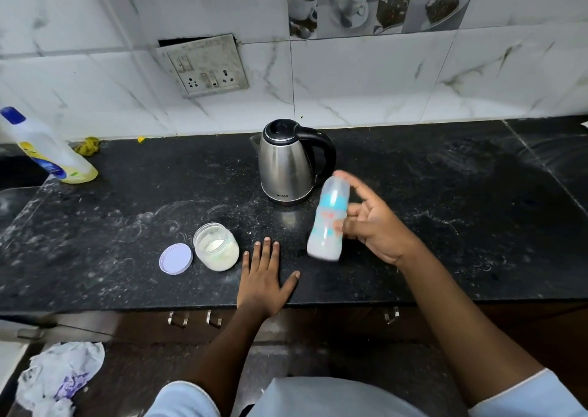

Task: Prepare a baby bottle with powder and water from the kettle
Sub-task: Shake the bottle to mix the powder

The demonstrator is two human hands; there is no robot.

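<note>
Bottle (pixel 328 216) tilted, gripped in right hand (pixel 378 229), fingers (pixel 359 189) curled; left hand (pixel 264 284) flat on counter (pixel 461 225)

Cool, flat light fell from overhead, rather dim. The speckled black stone counter (pixel 127 219) carried a faint sheen just below the brushed steel kettle (pixel 284 165), whose body showed dull highlights. Motion blur smeared the translucent blue-printed baby bottle (pixel 327 222) and the right hand (pixel 377 229) gripping it; the left hand (pixel 264 276) was sharp. Wide-angle distortion bowed the counter toward 3 and 9 o'clock. The dark brown cabinet fronts (pixel 318 322) at 6 o'clock lay in shadow.
</note>
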